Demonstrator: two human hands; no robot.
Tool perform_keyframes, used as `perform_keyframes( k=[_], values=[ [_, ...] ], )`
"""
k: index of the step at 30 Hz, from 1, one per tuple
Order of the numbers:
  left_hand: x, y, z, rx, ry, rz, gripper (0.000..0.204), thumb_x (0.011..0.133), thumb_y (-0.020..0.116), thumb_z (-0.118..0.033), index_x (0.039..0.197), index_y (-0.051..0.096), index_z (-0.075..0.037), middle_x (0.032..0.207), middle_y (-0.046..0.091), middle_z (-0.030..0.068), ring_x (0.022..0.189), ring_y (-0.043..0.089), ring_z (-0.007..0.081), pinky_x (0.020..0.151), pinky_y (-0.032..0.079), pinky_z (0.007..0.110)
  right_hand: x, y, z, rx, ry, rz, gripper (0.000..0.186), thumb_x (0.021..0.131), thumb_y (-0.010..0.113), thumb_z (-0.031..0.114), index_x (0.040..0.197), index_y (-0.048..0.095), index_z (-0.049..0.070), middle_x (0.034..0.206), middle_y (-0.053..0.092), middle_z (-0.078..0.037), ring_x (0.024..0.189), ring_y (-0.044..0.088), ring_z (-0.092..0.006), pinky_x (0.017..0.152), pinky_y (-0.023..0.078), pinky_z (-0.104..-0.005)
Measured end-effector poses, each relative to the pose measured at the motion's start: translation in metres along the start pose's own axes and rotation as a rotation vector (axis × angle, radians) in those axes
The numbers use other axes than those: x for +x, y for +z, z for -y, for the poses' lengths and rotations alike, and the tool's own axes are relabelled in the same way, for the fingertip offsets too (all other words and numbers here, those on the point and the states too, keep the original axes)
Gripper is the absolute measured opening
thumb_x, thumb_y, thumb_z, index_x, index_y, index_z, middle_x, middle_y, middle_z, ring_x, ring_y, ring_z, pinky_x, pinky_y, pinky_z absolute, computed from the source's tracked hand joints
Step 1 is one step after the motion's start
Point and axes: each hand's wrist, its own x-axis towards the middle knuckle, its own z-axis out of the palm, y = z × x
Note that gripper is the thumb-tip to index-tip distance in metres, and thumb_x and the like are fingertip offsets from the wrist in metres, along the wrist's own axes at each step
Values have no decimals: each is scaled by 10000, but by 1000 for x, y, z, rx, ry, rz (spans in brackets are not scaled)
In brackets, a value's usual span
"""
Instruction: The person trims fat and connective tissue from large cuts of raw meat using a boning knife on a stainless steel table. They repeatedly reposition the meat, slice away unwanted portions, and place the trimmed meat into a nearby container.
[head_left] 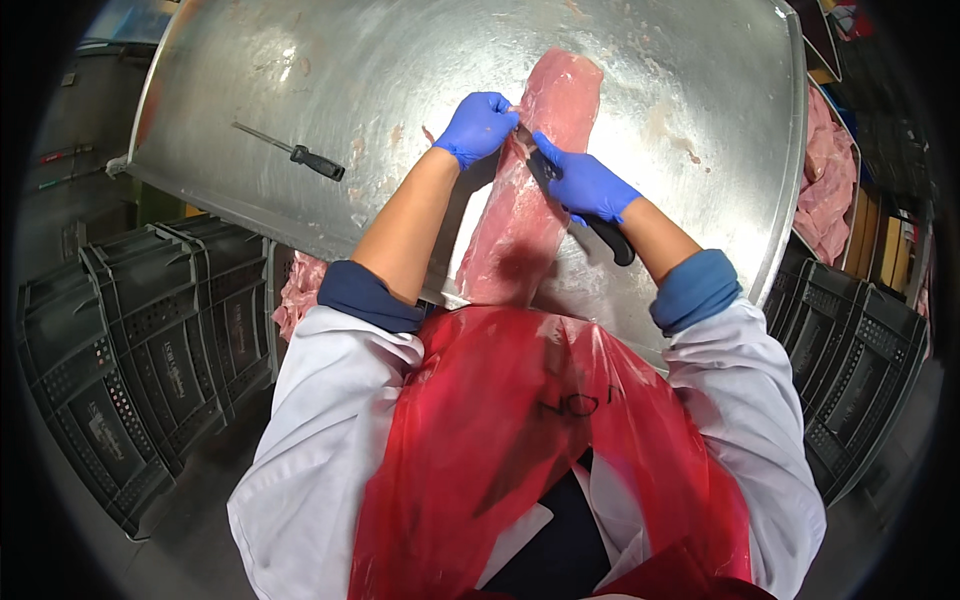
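A long pink cut of raw meat (548,90) lies lengthwise on the steel table (700,70), its near end by my red apron. My left hand (478,128), in a blue glove, pinches a small strip at the meat's left edge, toward the far end. My right hand (590,188), also gloved in blue, grips a knife with a black handle (614,240); the blade lies along the meat beside my left fingertips, partly hidden by my right thumb. A sharpening steel with a black handle (317,162) rests on the table to the left.
Stacked dark plastic crates (140,340) stand at the left, with more crates (845,360) at the right. A pile of raw meat (825,180) sits in a container beyond the table's right edge, and more meat (298,290) shows below the table's near left edge.
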Motion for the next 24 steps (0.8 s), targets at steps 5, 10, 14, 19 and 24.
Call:
perform_keyframes(
  k=[5,10,14,19,24],
  values=[
    [-13,-30,-4,-235,-81,-4,159,884,706,-186,897,689,-28,768,642,23,673,544,74,617,432,235,-58,10,-12,102,-20,184,788,890,484,74,1608,219,262,784,694,-150,566,646,-169,593,557,-343],
    [-31,-51,-11,-274,-24,-2,165,898,691,-158,948,671,-1,790,626,20,672,550,93,620,444,245,-15,19,-7,55,-77,133,821,873,501,38,1606,222,280,741,669,-120,542,627,-159,569,547,-320],
    [-82,-94,11,-493,-10,-134,235,916,701,-171,1035,651,26,809,597,21,685,528,88,631,433,236,-130,35,-35,40,-96,444,804,902,515,41,1603,219,299,720,656,-96,518,596,-159,565,546,-329],
    [-205,-169,42,-362,-167,-373,155,934,682,-197,857,615,-79,801,555,-48,678,484,49,611,388,220,-162,-9,-78,339,2,-24,806,887,551,7,1593,276,283,655,602,-32,499,546,-83,530,509,-264],
    [-299,-195,143,918,-348,-62,471,879,660,-419,1029,653,27,939,681,256,898,653,465,839,528,446,-159,-5,-119,696,-3,-423,835,871,538,1,1610,224,230,761,590,-10,522,523,-60,430,464,-217]
  ],
)
